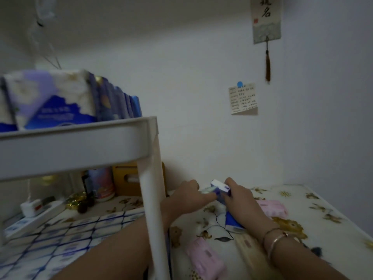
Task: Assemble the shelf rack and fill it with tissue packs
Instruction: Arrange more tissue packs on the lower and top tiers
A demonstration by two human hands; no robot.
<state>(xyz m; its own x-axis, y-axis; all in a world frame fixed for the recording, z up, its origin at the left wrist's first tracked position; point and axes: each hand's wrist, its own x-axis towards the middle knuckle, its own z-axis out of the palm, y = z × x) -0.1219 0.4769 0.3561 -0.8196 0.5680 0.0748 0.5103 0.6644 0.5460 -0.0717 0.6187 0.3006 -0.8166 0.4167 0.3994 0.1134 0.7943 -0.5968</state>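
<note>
White rack [76,146] loaded; both hands [214,196] pinch small blue-white tissue pack [220,187].

The rack [76,142] is cut by the left edge of the frame; its white post [153,199] hides part of the left forearm [113,251]; writing on the note [243,99] is too small to read.

Dim, flat indoor light on my feed, bluish-grey cast, no glare, soft shadows under the shelf rack [76,146], heavy motion blur on tissue packs [52,102] near left edge (print unreadable), wide-angle bending at borders, wall note [243,99] soft.
</note>
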